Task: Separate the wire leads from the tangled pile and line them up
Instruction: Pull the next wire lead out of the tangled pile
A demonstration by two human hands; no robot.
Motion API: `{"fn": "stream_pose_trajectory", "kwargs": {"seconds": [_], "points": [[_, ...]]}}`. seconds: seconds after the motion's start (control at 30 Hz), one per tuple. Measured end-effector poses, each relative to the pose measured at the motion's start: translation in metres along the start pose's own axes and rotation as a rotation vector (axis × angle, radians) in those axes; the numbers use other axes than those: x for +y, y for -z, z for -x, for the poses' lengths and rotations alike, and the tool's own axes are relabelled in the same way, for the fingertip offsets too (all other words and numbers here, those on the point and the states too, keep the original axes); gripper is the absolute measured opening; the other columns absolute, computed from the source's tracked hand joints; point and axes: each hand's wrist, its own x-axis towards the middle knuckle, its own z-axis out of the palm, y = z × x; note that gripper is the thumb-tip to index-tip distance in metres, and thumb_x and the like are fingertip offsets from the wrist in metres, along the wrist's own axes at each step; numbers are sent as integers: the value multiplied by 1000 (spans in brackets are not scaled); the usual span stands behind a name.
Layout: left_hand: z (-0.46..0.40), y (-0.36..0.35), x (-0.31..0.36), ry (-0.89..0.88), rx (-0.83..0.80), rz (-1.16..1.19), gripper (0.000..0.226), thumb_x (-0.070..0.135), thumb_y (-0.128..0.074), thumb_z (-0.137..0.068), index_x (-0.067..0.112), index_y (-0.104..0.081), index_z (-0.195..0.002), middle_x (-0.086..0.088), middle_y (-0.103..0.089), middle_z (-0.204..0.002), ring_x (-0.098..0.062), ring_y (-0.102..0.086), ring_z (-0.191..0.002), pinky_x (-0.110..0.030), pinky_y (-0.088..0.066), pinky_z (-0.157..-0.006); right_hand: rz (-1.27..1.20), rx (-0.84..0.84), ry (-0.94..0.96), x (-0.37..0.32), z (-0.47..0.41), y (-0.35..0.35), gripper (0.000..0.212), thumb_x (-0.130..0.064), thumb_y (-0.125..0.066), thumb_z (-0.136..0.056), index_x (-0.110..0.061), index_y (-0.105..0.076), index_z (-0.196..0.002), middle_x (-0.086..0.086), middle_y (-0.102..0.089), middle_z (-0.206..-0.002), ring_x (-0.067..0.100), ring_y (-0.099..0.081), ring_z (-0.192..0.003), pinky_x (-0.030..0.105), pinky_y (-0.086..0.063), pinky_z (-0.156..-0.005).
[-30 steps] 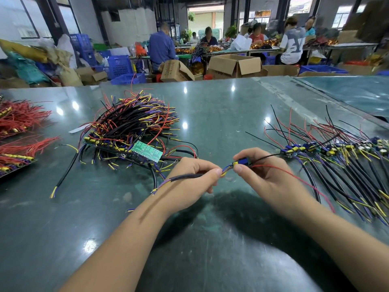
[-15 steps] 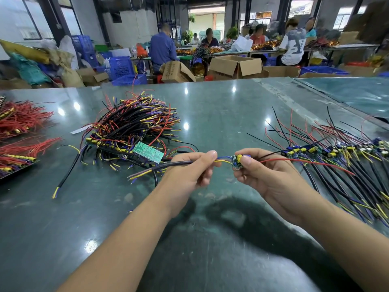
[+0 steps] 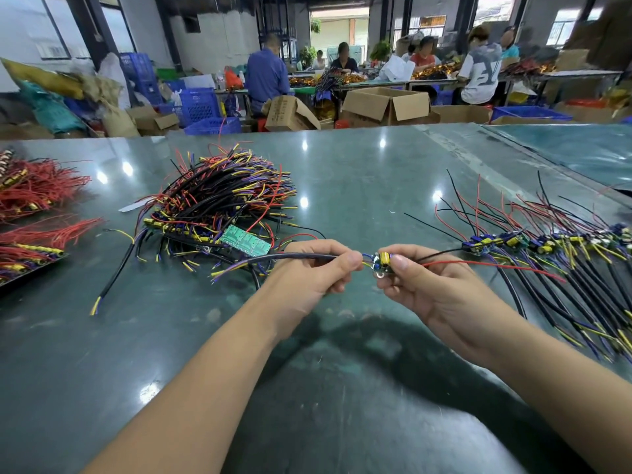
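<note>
A person stood at a dark green surface (image 3: 359, 186), both bare forearms reaching over its near edge. The left hand (image 3: 307, 278) pinched a black sheathed wire lead (image 3: 301, 257) between thumb and fingers. The right hand (image 3: 431, 285) pinched the lead's small circuit module (image 3: 383, 263), fingers curled around it. The lead was held just above the middle of the surface. A tangled pile (image 3: 219, 206) lay toward the left side; a lined-up row of leads (image 3: 547, 254) ran along the right edge.

Bare table (image 3: 359, 186) between tangled pile (image 3: 222, 203) — left; lined-up leads (image 3: 547, 254) — right.
</note>
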Motion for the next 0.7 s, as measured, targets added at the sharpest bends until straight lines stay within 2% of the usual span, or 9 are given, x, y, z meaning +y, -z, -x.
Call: {"fn": "stream_pose_trajectory", "kwargs": {"seconds": [0.17, 0.33, 0.5, 0.7], "points": [[3, -2, 1, 72, -57, 97, 23, 20, -63, -89, 18, -73, -68, 3, -59, -61, -9, -52, -56, -20, -43, -59, 33, 19, 21, -4, 0, -2, 16, -13, -62, -75, -5, -67, -88, 9, -64, -75, 13, -61, -65, 21, -53, -66], [1, -5, 1, 152, -26, 251, 34, 20, -51, -95, 16, -75, -72, 0, -66, -67, -9, -56, -57, -18, -47, -58, -1, 96, 23, -7, -2, 0, 18, -12, -61, -74, -4, -64, -90, 7, -65, -75, 15, -61, -64, 20, -53, -62], [3, -7, 1, 134, -5, 194, 27, 22, -49, -96, 10, -70, -84, 1, -66, -67, -9, -57, -57, -18, -49, -58, -10, 107, -21, -8, -1, 2, 21, -20, -62, -75, -6, -70, -88, 10, -69, -82, 19, -67, -71, 23, -56, -66], [-1, -3, 8, 194, 31, 351, 57, 47, -35, -93, 12, -75, -71, -8, -67, -63, -14, -60, -53, -20, -49, -52, 89, 97, -18, -15, -2, 8, 21, -22, -62, -74, -12, -76, -87, 9, -73, -87, 18, -70, -83, 24, -57, -77]]}}
